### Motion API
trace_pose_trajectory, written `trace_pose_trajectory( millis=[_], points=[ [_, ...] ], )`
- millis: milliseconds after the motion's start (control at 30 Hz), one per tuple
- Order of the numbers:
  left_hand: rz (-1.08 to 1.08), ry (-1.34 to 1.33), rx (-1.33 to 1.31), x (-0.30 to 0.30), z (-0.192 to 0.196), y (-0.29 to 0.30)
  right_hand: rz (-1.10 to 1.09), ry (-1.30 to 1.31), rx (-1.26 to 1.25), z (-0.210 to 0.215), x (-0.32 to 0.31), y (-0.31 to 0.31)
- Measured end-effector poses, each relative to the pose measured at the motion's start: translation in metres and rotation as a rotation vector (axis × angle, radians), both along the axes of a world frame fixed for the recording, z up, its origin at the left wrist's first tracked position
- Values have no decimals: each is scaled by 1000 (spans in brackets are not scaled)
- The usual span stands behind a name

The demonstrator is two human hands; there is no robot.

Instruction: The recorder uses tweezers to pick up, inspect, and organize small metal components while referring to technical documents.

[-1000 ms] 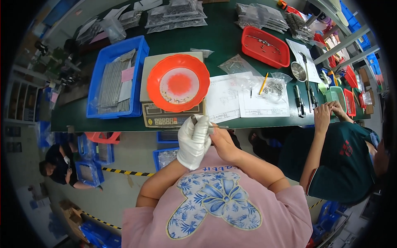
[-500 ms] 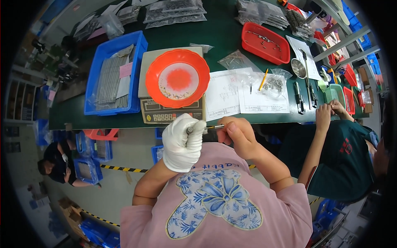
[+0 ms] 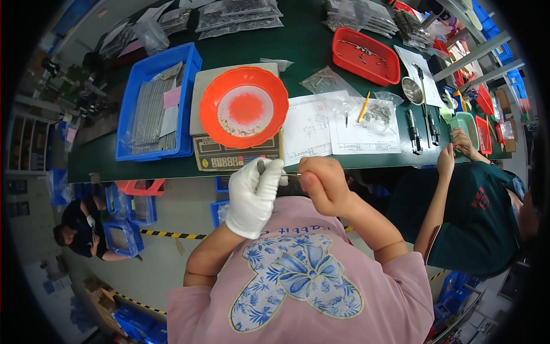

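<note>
your left hand (image 3: pixel 254 195), in a white glove, and your bare right hand (image 3: pixel 322 183) meet just in front of the table edge, both pinched on a thin metal rod (image 3: pixel 291 174). it is slim, pale and shiny, and only a short stretch shows between your fingers; the rest is hidden in your grip. a darker metal tip (image 3: pixel 260 166) sticks up from the gloved fingers.

just beyond your hands sits a counting scale (image 3: pixel 238 156) with an orange plastic plate (image 3: pixel 244 106) on its pan. left of it is a blue bin (image 3: pixel 153 109) of grey strips; right of it lie paper drawings (image 3: pixel 338 123) with a clear bag of small parts (image 3: pixel 375 110) and a yellow pencil (image 3: pixel 364 106) on top. farther back is a red tray (image 3: pixel 365 55). another person in a dark green shirt (image 3: pixel 478 212) works at your right.

the rod lies roughly level, its long axis running left to right between your hands, along the table edge.
</note>
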State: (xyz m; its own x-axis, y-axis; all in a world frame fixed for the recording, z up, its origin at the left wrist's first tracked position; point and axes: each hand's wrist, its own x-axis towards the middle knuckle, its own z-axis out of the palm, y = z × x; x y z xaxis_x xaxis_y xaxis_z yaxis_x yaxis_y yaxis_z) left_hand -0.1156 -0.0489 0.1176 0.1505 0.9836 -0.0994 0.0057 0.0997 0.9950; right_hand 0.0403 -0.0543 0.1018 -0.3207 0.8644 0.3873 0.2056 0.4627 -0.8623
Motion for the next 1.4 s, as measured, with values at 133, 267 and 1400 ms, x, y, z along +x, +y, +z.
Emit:
trace_pose_trajectory(
  millis=[133, 267, 1400],
  points=[
    [-95, -310, -506, -5, 10, 10, -144, -430, 445, 5, 8, 11],
    [-17, -206, -375, -1, 0, 7, -90, -338, 272, -3, 14, 10],
    [-254, -101, -494, 1, -28, 5, -268, -38, -101, -37, 13, -13]
  ],
)
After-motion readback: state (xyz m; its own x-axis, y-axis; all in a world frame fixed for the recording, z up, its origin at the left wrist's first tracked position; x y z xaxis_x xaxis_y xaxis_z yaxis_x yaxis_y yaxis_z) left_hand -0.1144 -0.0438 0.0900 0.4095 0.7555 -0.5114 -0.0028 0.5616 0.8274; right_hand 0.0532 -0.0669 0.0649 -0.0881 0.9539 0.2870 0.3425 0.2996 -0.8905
